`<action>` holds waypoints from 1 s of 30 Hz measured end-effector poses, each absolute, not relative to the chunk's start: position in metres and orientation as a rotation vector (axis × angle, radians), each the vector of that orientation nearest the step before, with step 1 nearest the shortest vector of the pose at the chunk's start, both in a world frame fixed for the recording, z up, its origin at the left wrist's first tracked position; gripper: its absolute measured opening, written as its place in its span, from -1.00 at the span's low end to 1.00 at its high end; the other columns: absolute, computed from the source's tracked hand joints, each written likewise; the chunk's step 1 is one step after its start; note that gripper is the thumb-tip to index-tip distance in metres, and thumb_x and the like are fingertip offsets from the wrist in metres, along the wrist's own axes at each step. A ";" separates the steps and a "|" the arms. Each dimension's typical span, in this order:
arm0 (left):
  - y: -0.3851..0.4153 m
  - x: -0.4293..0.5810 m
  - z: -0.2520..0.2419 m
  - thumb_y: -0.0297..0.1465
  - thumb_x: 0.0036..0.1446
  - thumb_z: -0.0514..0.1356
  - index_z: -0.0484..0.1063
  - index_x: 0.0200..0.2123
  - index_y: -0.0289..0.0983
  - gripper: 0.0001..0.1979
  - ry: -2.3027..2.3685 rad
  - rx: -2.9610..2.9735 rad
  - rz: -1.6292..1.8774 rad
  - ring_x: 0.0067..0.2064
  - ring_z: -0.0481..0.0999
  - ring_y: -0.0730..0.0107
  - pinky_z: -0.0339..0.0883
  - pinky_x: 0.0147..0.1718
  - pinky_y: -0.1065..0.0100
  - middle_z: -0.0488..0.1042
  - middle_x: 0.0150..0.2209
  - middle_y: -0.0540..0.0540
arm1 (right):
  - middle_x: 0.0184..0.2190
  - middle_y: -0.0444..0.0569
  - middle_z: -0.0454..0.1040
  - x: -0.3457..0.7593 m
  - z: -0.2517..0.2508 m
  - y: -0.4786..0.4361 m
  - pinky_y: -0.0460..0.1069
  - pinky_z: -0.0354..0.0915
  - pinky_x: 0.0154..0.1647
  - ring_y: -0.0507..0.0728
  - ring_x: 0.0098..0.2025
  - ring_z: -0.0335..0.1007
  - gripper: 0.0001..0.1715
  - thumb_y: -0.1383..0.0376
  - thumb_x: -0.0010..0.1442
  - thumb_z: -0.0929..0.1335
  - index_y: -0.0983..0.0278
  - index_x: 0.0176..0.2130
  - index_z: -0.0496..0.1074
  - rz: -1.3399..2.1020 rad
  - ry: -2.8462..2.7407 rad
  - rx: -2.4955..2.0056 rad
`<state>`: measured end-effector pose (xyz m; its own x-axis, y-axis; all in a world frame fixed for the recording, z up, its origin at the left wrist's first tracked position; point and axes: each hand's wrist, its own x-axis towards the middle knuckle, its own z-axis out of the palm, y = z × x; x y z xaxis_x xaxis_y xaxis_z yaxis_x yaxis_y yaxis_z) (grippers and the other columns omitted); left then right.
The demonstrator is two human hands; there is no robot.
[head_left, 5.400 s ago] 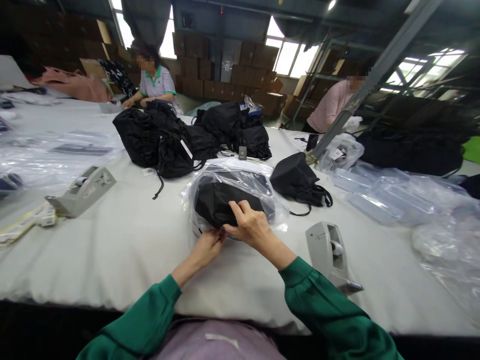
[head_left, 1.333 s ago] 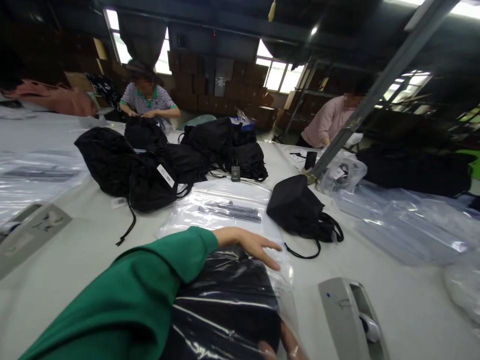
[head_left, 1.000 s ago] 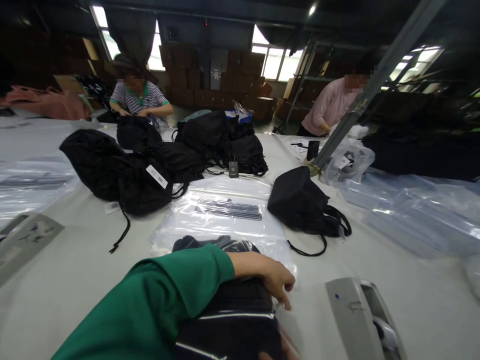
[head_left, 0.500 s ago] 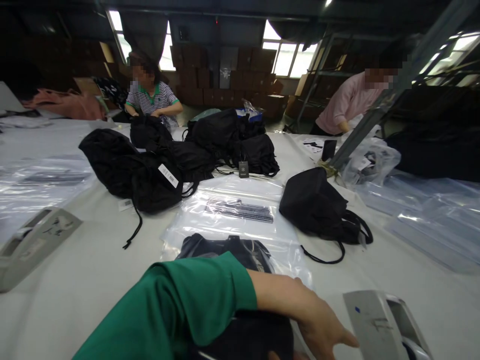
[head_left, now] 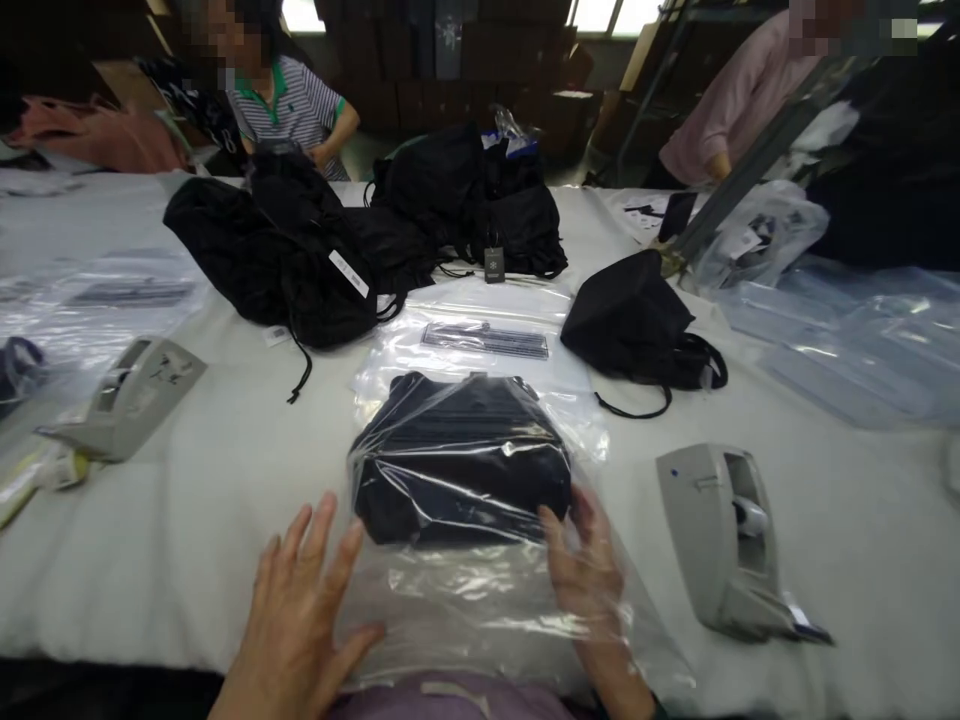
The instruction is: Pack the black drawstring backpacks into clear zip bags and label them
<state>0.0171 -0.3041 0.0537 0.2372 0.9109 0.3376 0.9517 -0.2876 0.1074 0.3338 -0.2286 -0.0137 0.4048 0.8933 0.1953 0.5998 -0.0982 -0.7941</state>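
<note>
A folded black fabric bag [head_left: 457, 465] lies flat inside a clear plastic bag [head_left: 450, 610] in front of me. My right hand [head_left: 589, 560] is inside the plastic bag, its thumb and fingers closed on the lower right corner of the black bag. My left hand [head_left: 304, 600] is open with fingers spread, beside the left edge of the plastic bag; whether it touches the film I cannot tell. Beyond the black bag lies a stack of printed clear plastic bags [head_left: 484, 340].
Grey tape dispensers stand left [head_left: 135, 395] and right [head_left: 720, 540]. Black drawstring bags [head_left: 300, 260] are piled at the back, another black bag [head_left: 630, 320] right of centre. Plastic sheets [head_left: 862, 330] lie far right. A slanted metal post [head_left: 739, 180] and two other people are beyond.
My right arm has drawn back from across the front and the hand is now inside the plastic bag, on the black bag. My left hand has come into plain view, spread open. The view has tilted down.
</note>
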 end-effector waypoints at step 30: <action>-0.432 -0.056 -0.002 -0.39 0.21 0.21 0.48 -0.05 -0.20 -0.77 -1.574 -2.437 -1.079 -0.24 0.65 0.34 0.53 -0.17 0.47 0.64 -0.19 -0.01 | -0.57 -0.07 0.55 0.442 0.082 -0.372 -0.07 0.41 -0.49 0.10 -0.57 0.48 -0.53 0.00 0.31 0.26 0.20 -0.42 0.55 -0.008 -2.010 -1.480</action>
